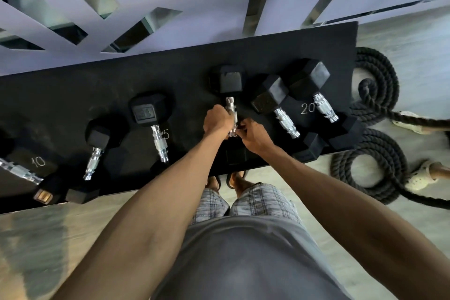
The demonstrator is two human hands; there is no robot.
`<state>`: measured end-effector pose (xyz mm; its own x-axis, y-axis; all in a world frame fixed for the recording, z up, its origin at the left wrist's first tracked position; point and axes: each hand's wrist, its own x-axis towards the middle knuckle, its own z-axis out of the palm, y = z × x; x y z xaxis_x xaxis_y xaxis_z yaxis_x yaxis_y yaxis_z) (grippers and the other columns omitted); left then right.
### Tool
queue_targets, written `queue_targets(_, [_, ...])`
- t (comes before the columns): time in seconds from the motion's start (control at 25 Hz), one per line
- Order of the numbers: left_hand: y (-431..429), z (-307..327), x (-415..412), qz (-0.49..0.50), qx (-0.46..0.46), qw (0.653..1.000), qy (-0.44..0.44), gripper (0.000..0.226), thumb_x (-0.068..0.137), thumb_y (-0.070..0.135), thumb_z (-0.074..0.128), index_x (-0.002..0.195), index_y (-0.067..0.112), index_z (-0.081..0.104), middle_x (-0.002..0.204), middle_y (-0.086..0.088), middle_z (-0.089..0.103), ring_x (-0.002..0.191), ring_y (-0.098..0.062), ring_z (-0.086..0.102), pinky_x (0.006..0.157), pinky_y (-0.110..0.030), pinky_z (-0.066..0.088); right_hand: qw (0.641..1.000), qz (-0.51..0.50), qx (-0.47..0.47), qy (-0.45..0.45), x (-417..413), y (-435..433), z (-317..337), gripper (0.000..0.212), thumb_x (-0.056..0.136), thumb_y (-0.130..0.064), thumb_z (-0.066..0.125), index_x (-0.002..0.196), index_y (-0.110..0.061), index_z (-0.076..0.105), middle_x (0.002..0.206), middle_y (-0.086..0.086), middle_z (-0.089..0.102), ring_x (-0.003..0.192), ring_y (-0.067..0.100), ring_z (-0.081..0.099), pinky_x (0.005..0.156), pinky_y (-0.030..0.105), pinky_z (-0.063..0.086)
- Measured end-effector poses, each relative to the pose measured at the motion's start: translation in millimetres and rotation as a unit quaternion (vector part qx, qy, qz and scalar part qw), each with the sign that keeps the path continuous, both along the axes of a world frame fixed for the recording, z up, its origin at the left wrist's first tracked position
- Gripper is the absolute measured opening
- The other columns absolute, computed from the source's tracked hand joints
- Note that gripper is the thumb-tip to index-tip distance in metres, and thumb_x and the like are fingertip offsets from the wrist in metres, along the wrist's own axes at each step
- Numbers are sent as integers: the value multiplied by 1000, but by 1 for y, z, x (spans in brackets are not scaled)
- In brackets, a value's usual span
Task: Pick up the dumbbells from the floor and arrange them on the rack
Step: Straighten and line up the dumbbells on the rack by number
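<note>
A long black rack (73, 95) runs slantwise across the pale floor in front of the person, with the numbers 10 and 20 marked on its flat top. Off its right end, thick black ropes (376, 75) lie coiled on the floor.

Several hex dumbbells lie on the rack with their chrome handles pointing toward the near edge. Two large ones (267, 96) sit side by side at the right by the 20. A mid-sized one (146, 109) and a smaller one (102, 135) lie to the left.

Between those groups is the middle dumbbell (227, 79), its far head set down on the rack top. Both hands grasp its handle. The left hand (217, 120) is wrapped round the far part of the bar. The right hand (254, 135) is curled round the near end, just beside the left.

The near head is in shadow under the wrists, so I can't tell whether it rests on the rack or hangs just off it.
</note>
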<state>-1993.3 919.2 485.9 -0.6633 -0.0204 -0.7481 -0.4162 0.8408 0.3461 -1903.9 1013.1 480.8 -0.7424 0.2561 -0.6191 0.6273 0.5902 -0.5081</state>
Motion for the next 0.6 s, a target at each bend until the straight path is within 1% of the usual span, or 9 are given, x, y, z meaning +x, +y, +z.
queue_targets(0.04, [1,4,4,-2,15,999,-39,31,94,33,56,90,3,65,80,-15,72,63,-32,73,61,-45,63,1000,-4,16,3,5,7,4,31,95,-27,58,116,-4,63,113,16,70,108,35,64,88,42,52])
queue_targets(0.08, [4,6,9,9,45,995,-87,29,96,26,53,90,0,64,74,-17,71,58,-32,71,59,-46,63,999,-16,31,8,10,16,8,29,95,-25,57,114,-5,64,111,17,71,106,36,65,88,42,53])
queue_targets(0.16, [16,12,17,39,130,974,-180,28,100,19,47,97,-6,61,73,-20,67,60,-32,68,67,-45,61,996,-35,72,28,22,37,16,23,95,-24,54,104,-8,68,101,17,74,99,37,68,82,42,55])
queue_targets(0.2, [20,13,20,58,167,963,-205,28,101,19,46,101,-6,59,76,-20,66,63,-31,67,72,-44,59,995,-38,86,37,25,46,17,22,94,-23,53,101,-10,69,97,16,75,95,36,69,80,41,56])
queue_targets(0.28, [39,11,29,80,214,951,-210,28,102,20,46,109,-4,58,81,-19,67,69,-29,67,76,-41,57,992,-58,104,45,35,70,26,23,94,-25,51,101,-14,70,94,14,75,91,36,69,78,42,57])
queue_targets(0.4, [69,10,41,114,240,943,-201,30,100,21,52,115,-3,60,98,-21,70,85,-30,69,79,-40,57,989,-67,121,58,42,111,34,22,94,-24,50,100,-13,69,93,14,74,88,36,69,74,43,57])
queue_targets(0.52, [94,-3,52,200,254,927,-188,29,96,24,59,115,2,62,107,-16,70,96,-27,68,81,-37,55,985,-53,138,92,42,151,34,20,94,-23,53,99,-10,66,94,12,74,91,32,68,74,37,54])
queue_targets(0.6, [107,-11,61,258,266,910,-188,34,91,29,65,117,7,64,111,-10,70,103,-23,66,88,-38,52,979,-62,146,126,43,175,31,18,92,-24,59,102,-9,59,101,10,68,96,28,64,76,36,49])
